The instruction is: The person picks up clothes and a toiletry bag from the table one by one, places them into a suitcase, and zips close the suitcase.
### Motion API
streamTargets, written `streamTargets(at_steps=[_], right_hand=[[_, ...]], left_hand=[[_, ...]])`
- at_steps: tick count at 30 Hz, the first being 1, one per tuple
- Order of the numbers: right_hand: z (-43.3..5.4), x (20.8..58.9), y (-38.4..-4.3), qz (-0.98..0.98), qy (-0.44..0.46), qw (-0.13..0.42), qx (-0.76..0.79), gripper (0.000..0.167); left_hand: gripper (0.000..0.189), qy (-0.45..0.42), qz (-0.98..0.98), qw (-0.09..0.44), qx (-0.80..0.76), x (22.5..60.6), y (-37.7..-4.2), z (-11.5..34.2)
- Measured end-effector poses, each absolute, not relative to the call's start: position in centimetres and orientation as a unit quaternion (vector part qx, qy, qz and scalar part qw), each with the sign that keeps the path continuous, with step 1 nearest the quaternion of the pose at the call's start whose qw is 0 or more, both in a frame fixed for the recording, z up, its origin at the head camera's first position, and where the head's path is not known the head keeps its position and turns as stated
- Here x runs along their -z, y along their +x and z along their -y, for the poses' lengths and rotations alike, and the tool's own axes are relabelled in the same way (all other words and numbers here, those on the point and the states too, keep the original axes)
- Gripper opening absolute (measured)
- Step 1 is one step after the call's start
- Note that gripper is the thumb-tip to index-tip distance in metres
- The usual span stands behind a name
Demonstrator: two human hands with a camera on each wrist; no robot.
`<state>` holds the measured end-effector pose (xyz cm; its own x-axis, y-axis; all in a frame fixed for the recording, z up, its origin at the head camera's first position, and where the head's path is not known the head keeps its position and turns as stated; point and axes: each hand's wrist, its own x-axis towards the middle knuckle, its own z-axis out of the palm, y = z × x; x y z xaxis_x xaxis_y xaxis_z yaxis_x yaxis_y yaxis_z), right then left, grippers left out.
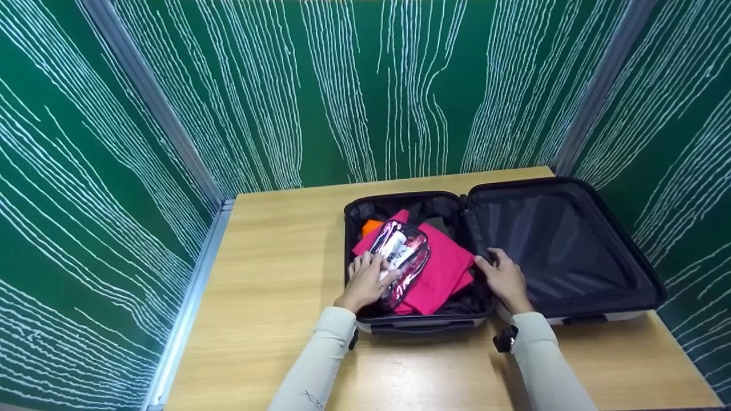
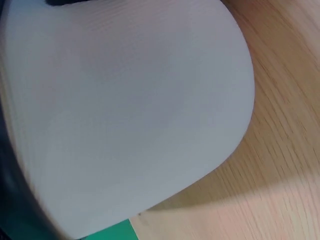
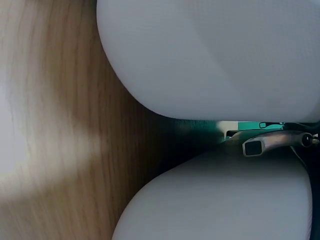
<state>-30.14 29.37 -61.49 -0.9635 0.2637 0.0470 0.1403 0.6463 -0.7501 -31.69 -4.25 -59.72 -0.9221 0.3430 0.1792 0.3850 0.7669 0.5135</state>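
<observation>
In the head view my left hand (image 1: pixel 365 281) rests on a clear pouch (image 1: pixel 400 251) with dark piping, its fingers and thumb spread over the near left side. White items show through the plastic. Under the pouch lies a folded bright pink cloth (image 1: pixel 442 268), inside the left half of an open black-lined suitcase (image 1: pixel 425 327). My right hand (image 1: pixel 505 279) is at the suitcase's hinge side, thumb tip right at the cloth's right corner and fingers loosely bent. Both wrist views show mostly pale sleeve (image 2: pixel 130 110) and tabletop; the hands are hidden there.
The suitcase lid (image 1: pixel 559 245) lies opened flat to the right. An orange item (image 1: pixel 372 227) and a dark cloth (image 1: pixel 440 226) are tucked behind the pink cloth. Green walls with white streaks (image 1: pixel 400 85) enclose the wooden table (image 1: pixel 274 274) at the back and sides.
</observation>
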Motion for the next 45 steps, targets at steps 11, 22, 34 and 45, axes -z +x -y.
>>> streamTargets(at_steps=[11, 22, 34, 45], right_hand=[[-29.3, 61.4, -30.2, 0.906, -0.11, 0.078, -0.401, 0.06], [-29.4, 61.2, -30.1, 0.905, -0.113, 0.065, -0.404, 0.062], [-29.6, 61.3, -30.2, 0.907, -0.108, 0.073, -0.401, 0.061], [-29.6, 61.4, -30.2, 0.907, -0.109, 0.073, -0.401, 0.062]], left_hand=[[0.037, -0.199, 0.943, 0.046, 0.263, 59.8, -31.5, 4.1], [0.023, -0.259, 0.919, 0.11, 0.277, 59.6, -31.2, 4.6], [0.012, -0.222, 0.892, 0.205, 0.336, 60.5, -31.7, 6.8], [0.049, 0.002, 0.865, 0.14, 0.482, 62.6, -31.9, 8.5]])
